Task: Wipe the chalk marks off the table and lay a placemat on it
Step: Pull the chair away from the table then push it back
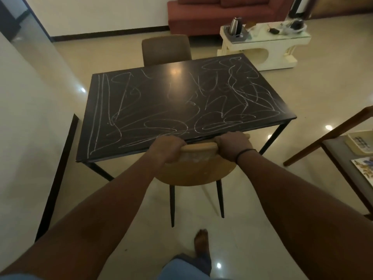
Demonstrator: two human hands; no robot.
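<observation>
A dark rectangular table (pixel 167 85) stands before me, its top covered with white chalk scribbles (pixel 212 110). A tan chair (pixel 193 170) is tucked at the table's near edge. My left hand (pixel 167 148) grips the left part of the chair's backrest top. My right hand (pixel 232 144) grips the right part of the same backrest. No cloth or placemat shows on the table.
A brown chair (pixel 166 49) stands at the table's far side. Behind it are a red sofa (pixel 218 15) and a cream side table (pixel 262 45) with a kettle (pixel 235 26). A wooden-framed table (pixel 343 150) with patterned mats sits at the right. A wall runs along the left.
</observation>
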